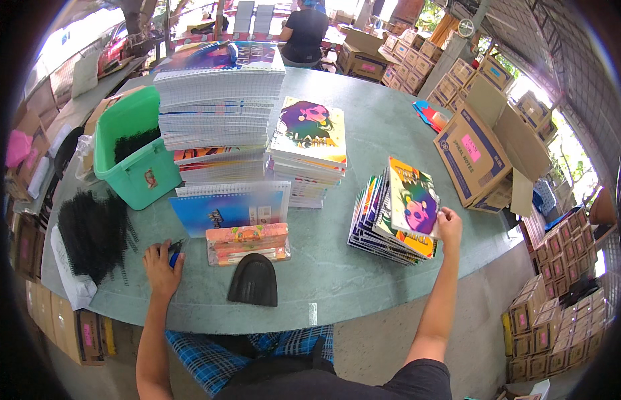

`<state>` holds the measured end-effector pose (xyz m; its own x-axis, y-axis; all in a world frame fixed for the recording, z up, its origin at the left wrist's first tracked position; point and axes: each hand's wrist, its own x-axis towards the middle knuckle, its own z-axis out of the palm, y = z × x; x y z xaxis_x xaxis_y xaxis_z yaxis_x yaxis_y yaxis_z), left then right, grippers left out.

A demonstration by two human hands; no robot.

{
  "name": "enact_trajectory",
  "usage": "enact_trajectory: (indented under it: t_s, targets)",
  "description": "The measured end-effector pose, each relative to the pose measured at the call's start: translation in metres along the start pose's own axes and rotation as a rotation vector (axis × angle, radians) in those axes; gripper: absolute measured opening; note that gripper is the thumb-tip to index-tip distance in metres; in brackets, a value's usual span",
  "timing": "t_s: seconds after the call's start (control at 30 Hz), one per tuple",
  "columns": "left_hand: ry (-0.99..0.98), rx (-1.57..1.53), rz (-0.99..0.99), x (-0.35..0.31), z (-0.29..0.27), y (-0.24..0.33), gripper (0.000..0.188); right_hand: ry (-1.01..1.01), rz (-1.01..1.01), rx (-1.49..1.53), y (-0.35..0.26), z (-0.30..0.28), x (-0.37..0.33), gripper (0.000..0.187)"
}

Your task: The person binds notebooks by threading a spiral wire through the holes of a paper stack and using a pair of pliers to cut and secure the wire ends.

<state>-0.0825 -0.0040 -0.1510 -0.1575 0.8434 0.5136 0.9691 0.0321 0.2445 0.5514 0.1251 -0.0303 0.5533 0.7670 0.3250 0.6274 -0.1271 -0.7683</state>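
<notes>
Two hands yours: right hand (449, 222) pinches top notebook (413, 200) of leaning stack (380, 223) (cover tilted up); left hand (161, 261) closed around blue-handled tool (176, 252) on table (337, 267).

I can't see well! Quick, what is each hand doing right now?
Left hand: closed on a small blue-handled tool on the table.
Right hand: grip on the top notebook of the leaning stack.
</notes>
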Motion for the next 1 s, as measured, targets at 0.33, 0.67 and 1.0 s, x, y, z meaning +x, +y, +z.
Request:
enact_trajectory:
  t_s: [0.33, 0.67, 1.0]
  targets:
    - [-0.031, 0.004, -0.029, -0.001, -0.003, 0.002, 0.044, -0.253, -0.278, -0.26, -0.053, -0.041, -0.092, 0.061]
    - [-0.049, 0.092, -0.061, -0.015, -0.014, 0.005, 0.051, -0.343, -0.292, -0.264, -0.058, -0.022, -0.079, 0.069]
    - [0.055, -0.017, -0.368, 0.045, -0.038, -0.046, 0.032, -0.12, -0.573, -0.334, -0.045, -0.026, -0.074, 0.049]
